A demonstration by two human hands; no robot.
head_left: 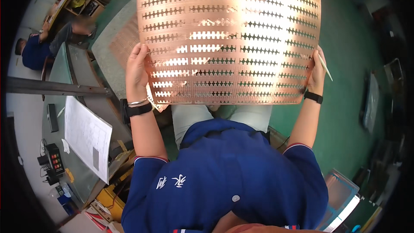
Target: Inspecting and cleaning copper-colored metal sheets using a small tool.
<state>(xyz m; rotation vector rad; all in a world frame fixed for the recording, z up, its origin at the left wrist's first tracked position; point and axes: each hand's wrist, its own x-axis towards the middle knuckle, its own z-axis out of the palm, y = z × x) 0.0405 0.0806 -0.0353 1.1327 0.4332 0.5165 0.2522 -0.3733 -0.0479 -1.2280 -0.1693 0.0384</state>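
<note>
A large, shiny copper sheet [236, 51] with rows of toothed slots is held up in front of me, well above my lap. My left hand [137, 67] grips its left edge, thumb on the near face. On the opposite edge, my right hand [318, 67] is closed on the sheet, and a thin white pen-like stick [324, 67] also pokes out of that hand. Bright light glares across the sheet's right half. The fingers behind the sheet are hidden.
Another perforated copper sheet [123, 41] lies on the grey table [101, 45] beyond my left hand. A paper drawing [88, 136] and a black box with red displays [54, 159] are at the left. Another person [34, 54] sits at the far left. Green floor [345, 116] extends to the right.
</note>
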